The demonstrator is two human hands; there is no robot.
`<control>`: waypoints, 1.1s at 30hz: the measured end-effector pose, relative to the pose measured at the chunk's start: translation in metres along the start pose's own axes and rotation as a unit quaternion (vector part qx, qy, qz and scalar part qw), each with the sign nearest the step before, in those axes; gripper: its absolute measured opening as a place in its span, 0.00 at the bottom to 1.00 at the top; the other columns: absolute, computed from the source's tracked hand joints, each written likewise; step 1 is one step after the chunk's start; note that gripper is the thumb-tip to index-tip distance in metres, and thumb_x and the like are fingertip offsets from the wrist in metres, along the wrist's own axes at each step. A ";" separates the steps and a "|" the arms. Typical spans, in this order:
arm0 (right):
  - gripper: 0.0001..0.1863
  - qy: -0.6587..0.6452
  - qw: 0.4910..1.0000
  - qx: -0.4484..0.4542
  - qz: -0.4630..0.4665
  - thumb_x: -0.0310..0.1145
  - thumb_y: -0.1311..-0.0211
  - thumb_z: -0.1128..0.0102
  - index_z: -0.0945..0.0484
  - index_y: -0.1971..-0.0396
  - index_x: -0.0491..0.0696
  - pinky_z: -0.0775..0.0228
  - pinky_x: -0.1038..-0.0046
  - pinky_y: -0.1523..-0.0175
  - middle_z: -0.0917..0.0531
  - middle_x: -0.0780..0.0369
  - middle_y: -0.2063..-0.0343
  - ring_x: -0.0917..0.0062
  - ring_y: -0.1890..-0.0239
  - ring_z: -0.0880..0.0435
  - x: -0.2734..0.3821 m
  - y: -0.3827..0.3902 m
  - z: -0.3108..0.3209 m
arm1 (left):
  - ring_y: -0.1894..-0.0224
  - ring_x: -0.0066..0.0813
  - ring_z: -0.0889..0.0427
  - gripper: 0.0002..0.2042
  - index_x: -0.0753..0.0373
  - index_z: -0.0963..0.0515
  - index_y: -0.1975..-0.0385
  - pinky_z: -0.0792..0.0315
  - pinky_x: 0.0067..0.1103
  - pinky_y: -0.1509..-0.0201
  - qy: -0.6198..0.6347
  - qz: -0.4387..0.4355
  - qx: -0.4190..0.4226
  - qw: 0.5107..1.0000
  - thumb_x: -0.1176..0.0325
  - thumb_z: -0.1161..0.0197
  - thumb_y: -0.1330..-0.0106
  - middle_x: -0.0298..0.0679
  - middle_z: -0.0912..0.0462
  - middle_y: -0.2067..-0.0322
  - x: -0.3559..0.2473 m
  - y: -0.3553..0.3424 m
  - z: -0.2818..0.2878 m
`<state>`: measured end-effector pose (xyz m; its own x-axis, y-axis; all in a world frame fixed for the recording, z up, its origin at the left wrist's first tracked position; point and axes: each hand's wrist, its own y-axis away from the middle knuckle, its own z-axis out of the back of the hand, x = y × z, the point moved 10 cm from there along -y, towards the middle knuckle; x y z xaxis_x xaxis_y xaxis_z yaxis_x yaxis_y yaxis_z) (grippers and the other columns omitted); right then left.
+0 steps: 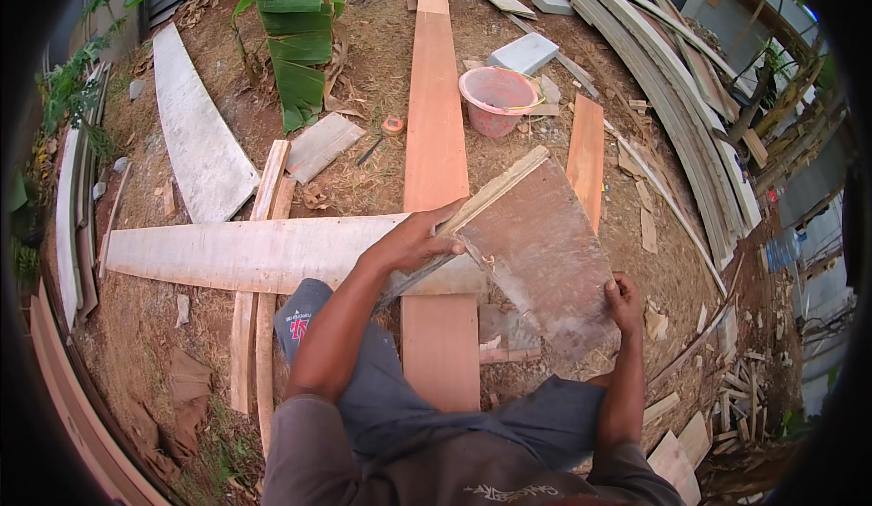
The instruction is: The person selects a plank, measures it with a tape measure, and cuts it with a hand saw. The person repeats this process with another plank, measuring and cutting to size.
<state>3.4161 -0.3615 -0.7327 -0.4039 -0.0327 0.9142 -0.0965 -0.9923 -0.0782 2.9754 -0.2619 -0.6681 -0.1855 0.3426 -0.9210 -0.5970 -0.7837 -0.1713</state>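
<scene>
Above my lap I hold a worn brown plywood board [545, 252], raised off the ground and tilted. A pale wooden strip [500, 188] runs along its far left edge. My left hand [420, 241] is closed round the left corner of the plywood board, by the end of the strip. At the right edge, the fingers of my right hand [624, 303] pinch the same board. Under my left forearm lies a long whitish plank [236, 253], crossing over a long reddish plank [438, 143] that stretches away from me. The held board hides part of the ground behind it.
A pink bucket [495, 111] stands beyond the board, beside a pale grey block [522, 53]. An orange tape measure [392, 125] lies left of the reddish plank. Long boards [654, 88] are stacked at the far right; timber strips [243, 352] lie under the whitish plank.
</scene>
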 end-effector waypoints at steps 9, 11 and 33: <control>0.17 0.002 1.000 0.020 0.002 0.46 0.27 0.39 0.20 0.57 0.45 0.32 0.76 0.51 0.17 0.69 0.64 0.84 0.61 0.24 0.001 -0.002 -0.012 | 0.34 0.40 0.27 0.39 0.60 0.41 0.25 0.36 0.30 0.29 -0.023 0.021 0.016 0.999 0.60 0.31 0.35 0.49 0.25 0.35 0.010 0.000 0.002; 0.17 0.002 0.999 0.036 0.006 0.46 0.27 0.39 0.20 0.57 0.45 0.32 0.76 0.51 0.17 0.69 0.64 0.84 0.61 0.24 0.003 -0.002 -0.015 | 0.34 0.41 0.27 0.39 0.61 0.41 0.25 0.36 0.31 0.30 -0.019 0.012 0.017 1.000 0.59 0.31 0.34 0.50 0.25 0.35 0.011 0.000 0.001; 0.14 0.017 0.999 0.014 -0.033 0.42 0.26 0.39 0.19 0.58 0.45 0.36 0.80 0.55 0.21 0.73 0.67 0.87 0.63 0.27 -0.018 -0.008 -0.015 | 0.39 0.28 0.28 0.27 0.68 0.30 0.38 0.38 0.27 0.32 0.163 0.057 0.043 0.984 0.63 0.48 0.37 0.41 0.24 0.43 0.067 -0.006 -0.002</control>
<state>3.4100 -0.3507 -0.7545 -0.4280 0.0368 0.9030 -0.0987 -0.9951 -0.0063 2.9680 -0.2349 -0.7294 -0.0038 0.0595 -0.9982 -0.6531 -0.7561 -0.0426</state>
